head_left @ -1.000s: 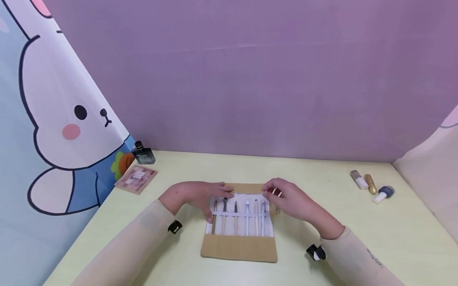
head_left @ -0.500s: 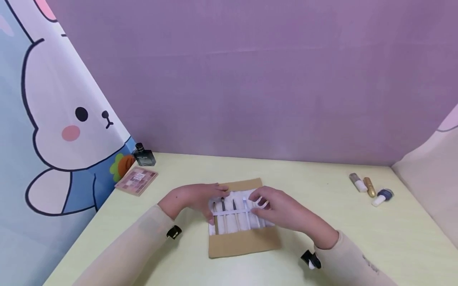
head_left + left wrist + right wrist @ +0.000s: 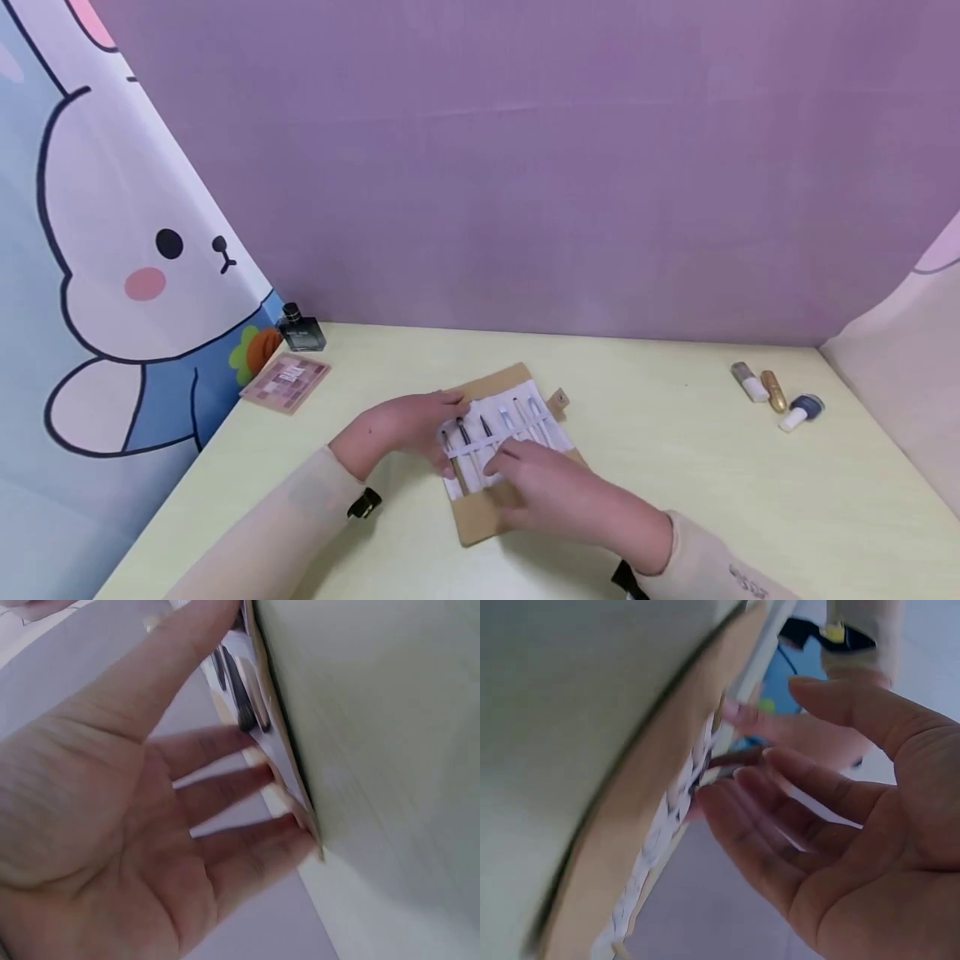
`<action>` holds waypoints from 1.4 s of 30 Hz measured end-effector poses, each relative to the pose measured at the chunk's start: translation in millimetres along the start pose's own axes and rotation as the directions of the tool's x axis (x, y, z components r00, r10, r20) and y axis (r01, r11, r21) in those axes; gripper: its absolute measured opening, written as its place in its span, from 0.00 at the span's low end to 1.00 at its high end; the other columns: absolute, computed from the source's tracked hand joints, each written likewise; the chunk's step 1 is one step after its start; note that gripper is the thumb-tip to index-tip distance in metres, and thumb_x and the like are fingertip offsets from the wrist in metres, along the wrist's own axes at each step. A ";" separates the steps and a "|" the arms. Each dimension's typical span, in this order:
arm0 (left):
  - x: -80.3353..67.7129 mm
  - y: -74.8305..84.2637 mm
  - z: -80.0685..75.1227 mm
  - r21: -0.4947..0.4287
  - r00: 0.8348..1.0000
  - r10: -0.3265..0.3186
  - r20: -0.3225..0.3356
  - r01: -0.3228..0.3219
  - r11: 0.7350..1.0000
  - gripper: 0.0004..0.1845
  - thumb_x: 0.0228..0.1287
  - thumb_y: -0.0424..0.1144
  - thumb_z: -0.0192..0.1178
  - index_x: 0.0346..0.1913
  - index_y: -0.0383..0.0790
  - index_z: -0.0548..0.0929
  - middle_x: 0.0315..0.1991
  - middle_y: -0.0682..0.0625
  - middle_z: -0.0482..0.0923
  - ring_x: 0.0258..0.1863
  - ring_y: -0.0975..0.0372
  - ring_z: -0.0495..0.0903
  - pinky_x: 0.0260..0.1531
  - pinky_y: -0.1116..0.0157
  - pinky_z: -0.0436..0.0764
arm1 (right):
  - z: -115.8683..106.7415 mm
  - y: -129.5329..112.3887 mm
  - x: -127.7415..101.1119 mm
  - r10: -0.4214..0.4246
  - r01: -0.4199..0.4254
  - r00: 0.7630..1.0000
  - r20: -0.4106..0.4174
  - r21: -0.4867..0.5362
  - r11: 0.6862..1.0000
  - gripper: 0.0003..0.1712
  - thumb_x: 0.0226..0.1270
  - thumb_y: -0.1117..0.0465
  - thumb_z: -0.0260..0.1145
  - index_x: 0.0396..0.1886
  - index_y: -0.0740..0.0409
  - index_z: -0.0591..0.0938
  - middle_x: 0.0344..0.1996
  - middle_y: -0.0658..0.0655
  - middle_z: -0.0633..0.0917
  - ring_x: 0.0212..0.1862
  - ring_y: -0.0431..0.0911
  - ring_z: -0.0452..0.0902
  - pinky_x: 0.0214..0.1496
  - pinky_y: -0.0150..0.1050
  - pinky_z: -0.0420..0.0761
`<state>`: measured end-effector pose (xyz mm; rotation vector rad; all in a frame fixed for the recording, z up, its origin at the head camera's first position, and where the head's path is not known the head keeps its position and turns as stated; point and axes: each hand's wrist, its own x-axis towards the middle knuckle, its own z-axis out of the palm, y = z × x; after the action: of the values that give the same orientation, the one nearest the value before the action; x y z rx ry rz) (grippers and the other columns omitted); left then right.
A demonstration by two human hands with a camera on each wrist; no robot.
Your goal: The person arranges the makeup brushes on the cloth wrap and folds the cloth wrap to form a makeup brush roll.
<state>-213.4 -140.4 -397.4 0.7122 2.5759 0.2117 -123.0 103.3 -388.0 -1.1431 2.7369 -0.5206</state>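
A tan fabric brush roll (image 3: 491, 381) lies unrolled and turned at an angle in the head view. Several makeup brushes (image 3: 486, 427) stand in a row under a strap across its pale lining. My left hand (image 3: 408, 423) rests on its left side, fingertips at the upper edge and thumb lower down. In the left wrist view those fingers are nearly straight and touch the roll's edge, near a dark-tipped brush (image 3: 238, 694). Over the lower part, my right hand (image 3: 551, 492) hovers or touches, hiding some brush handles. The right wrist view shows its fingers loosely bent, pinching nothing.
A tan tab (image 3: 558, 402) sticks out from the roll's right side. At back left stand a dark perfume bottle (image 3: 302, 329) and a pink palette (image 3: 287, 382). A grey-and-white bottle (image 3: 748, 382), a gold tube (image 3: 774, 392) and a blue-and-white bottle (image 3: 802, 412) lie at right.
The brush roll has turned anticlockwise on the table. My right hand has moved from its upper right corner down and left over the lower part. My left hand has stayed at the left side.
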 end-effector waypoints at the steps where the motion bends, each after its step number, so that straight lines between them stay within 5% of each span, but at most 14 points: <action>1: -1.4 1.4 0.6 0.002 1.000 -0.010 -0.009 0.010 1.000 0.58 0.52 0.54 0.84 0.84 0.45 0.65 0.87 0.44 0.56 0.85 0.47 0.61 0.81 0.48 0.70 | 2.3 -3.3 0.3 0.001 0.000 1.000 0.008 -0.031 1.000 0.26 0.61 0.53 0.81 0.57 0.57 0.87 0.51 0.50 0.87 0.52 0.42 0.82 0.57 0.36 0.87; 7: -8.7 10.6 5.5 0.021 0.997 -0.057 -0.058 0.059 0.998 0.58 0.53 0.57 0.83 0.83 0.40 0.66 0.85 0.42 0.62 0.81 0.44 0.68 0.78 0.47 0.74 | 13.4 -17.9 2.2 0.039 -0.033 0.998 0.040 -0.133 0.991 0.23 0.61 0.49 0.81 0.50 0.56 0.88 0.41 0.47 0.83 0.41 0.38 0.74 0.41 0.30 0.81; 15: -16.3 20.5 8.4 0.080 0.993 -0.087 -0.073 0.093 0.992 0.57 0.54 0.59 0.82 0.80 0.34 0.68 0.77 0.40 0.71 0.71 0.46 0.77 0.72 0.49 0.80 | 24.6 -25.4 0.1 0.080 -0.073 0.996 0.028 -0.192 0.979 0.25 0.61 0.46 0.80 0.49 0.59 0.87 0.39 0.51 0.82 0.39 0.42 0.74 0.36 0.32 0.79; 23: -16.3 22.2 9.9 0.122 0.992 -0.105 -0.070 0.113 0.986 0.56 0.55 0.60 0.81 0.80 0.34 0.69 0.72 0.42 0.74 0.63 0.52 0.80 0.69 0.52 0.82 | 37.2 -29.4 -2.6 0.043 -0.048 0.999 -0.025 -0.315 0.948 0.25 0.59 0.43 0.80 0.43 0.58 0.88 0.38 0.53 0.81 0.38 0.45 0.74 0.30 0.32 0.77; 33: -16.6 23.9 10.2 0.143 0.991 -0.109 -0.074 0.119 0.983 0.56 0.55 0.61 0.81 0.80 0.35 0.69 0.73 0.41 0.73 0.65 0.51 0.80 0.70 0.51 0.81 | 45.7 -31.1 -6.1 -0.049 -0.011 0.991 -0.127 -0.438 0.899 0.20 0.60 0.47 0.79 0.40 0.59 0.89 0.35 0.54 0.82 0.33 0.45 0.75 0.25 0.31 0.74; 42: -18.9 24.4 9.8 0.107 0.990 -0.109 -0.085 0.117 0.987 0.52 0.55 0.62 0.80 0.78 0.38 0.74 0.66 0.44 0.78 0.50 0.58 0.79 0.60 0.55 0.84 | 47.6 -27.9 -9.9 -0.044 -0.012 0.991 -0.130 -0.399 0.917 0.16 0.60 0.52 0.75 0.41 0.59 0.88 0.32 0.53 0.79 0.32 0.45 0.70 0.24 0.31 0.69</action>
<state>-183.5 -129.2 -392.4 0.6052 2.7112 0.0611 -85.6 79.6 -422.4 -1.2520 3.0488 -0.0329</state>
